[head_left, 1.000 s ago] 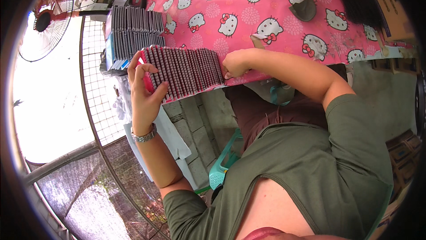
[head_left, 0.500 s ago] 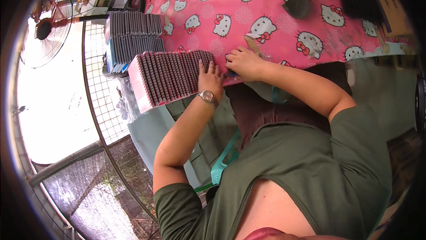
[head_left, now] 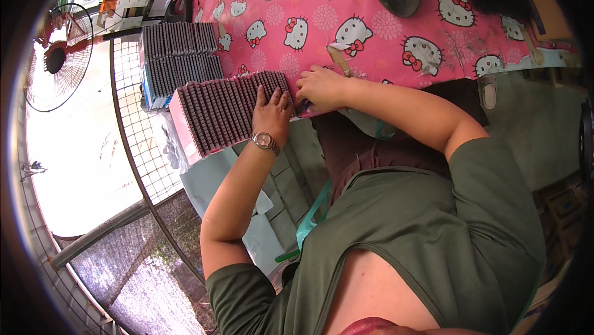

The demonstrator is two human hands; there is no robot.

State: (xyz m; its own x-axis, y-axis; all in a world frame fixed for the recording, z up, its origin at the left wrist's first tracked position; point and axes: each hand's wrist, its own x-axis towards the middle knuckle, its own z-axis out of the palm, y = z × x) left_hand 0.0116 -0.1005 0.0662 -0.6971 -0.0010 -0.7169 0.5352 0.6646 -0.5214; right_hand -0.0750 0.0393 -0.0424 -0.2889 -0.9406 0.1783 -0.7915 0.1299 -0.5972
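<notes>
A row of spiral-bound notebooks (head_left: 226,112) with pink covers stands packed on edge at the table's near left, bindings upward. My left hand (head_left: 272,115), a watch on its wrist, lies on the right end of this row with its fingers spread. Just right of the row, my right hand (head_left: 320,90) is curled near the table's edge. A small bit of something blue (head_left: 305,106) shows beneath its fingers; most of it is hidden, and I cannot tell what it is.
Behind the row stand more spiral-bound notebooks (head_left: 179,59) with blue covers. A dark grey curved piece (head_left: 402,0) lies on the pink patterned tablecloth (head_left: 325,19). A cardboard box (head_left: 544,10) is at the far right, a fan (head_left: 59,59) beyond the wire mesh at left.
The whole view has shifted slightly. My left hand has slid a little left over the notebook bindings, and my right hand has come slightly left, still curled.
</notes>
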